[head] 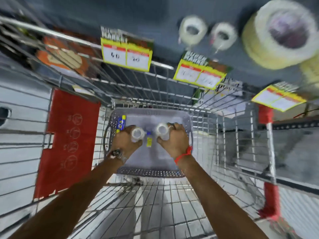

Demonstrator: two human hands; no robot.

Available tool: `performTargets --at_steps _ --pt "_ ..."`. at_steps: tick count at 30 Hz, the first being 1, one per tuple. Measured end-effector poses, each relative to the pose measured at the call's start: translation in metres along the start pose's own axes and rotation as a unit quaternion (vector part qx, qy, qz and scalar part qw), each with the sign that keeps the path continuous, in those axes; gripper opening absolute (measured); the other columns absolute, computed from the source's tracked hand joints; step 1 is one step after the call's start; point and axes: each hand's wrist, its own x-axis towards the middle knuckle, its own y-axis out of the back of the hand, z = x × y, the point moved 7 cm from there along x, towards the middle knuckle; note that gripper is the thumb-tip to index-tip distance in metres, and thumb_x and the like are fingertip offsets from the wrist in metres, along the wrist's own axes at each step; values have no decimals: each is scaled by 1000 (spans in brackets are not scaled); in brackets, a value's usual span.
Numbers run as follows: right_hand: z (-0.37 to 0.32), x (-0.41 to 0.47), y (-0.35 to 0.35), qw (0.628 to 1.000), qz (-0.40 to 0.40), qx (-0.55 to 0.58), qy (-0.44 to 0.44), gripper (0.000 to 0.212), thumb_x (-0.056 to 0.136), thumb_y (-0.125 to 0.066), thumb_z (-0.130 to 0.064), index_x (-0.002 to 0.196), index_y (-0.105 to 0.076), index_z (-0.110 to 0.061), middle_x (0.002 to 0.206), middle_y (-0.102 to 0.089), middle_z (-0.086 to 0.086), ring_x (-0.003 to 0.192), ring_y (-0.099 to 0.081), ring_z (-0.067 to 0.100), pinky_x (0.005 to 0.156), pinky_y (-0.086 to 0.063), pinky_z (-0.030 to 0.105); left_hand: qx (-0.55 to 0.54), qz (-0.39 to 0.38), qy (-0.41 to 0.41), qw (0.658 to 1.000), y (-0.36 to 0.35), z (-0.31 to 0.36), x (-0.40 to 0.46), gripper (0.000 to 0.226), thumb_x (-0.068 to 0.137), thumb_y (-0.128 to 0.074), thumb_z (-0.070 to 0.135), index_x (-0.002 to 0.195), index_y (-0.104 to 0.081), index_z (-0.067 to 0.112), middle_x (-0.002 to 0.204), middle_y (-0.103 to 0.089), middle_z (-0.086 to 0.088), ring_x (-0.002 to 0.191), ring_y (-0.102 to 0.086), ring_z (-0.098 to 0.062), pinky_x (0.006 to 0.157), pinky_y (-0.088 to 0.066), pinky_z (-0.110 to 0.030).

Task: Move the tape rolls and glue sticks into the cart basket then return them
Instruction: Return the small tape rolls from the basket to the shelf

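A grey plastic basket (150, 172) sits on the floor of a wire shopping cart (172, 204). Both my hands are down inside it. My left hand (123, 143) is closed around a clear tape roll (138, 134). My right hand (174, 138) grips a second clear tape roll (162, 131). A blue and yellow glue stick pack (121, 124) lies at the basket's far left. Another small yellow and blue glue stick (149, 139) lies between my hands. The picture is blurred by motion.
More tape rolls hang on the dark shelf wall: two small white ones (192, 31) (223, 36) and a large cream roll (281, 33). Yellow price tags (126, 54) (200, 73) hang along the shelf edge. The cart's red flap (69, 140) stands at left, its red handle (271, 200) at right.
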Motion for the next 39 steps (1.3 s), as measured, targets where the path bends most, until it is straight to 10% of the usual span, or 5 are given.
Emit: performTargets --at_steps 10,22,39 --pt "-44 -2 242 915 380 135 19 46 64 -68 -34 100 -68 -5 92 -68 15 89 -59 30 83 -45 34 -134 217 -252 933 146 208 -38 57 64 -60 38 114 -60 12 104 -70 -9 88 -65 -19 82 -45 -23" --pt "-52 68 272 970 234 10 -57 38 82 -66 -28 108 -62 0 118 -60 20 105 -58 34 87 -43 34 -60 163 -224 959 156 276 29 50 62 -68 35 105 -66 10 103 -71 -15 92 -67 -30 82 -56 -40" --pt "-53 80 265 973 226 -16 -45 41 75 -72 -32 107 -63 -8 113 -65 16 105 -59 33 84 -48 32 -38 151 -249 956 145 272 45 57 69 -80 18 120 -57 8 120 -64 -16 108 -62 -29 92 -54 -43"
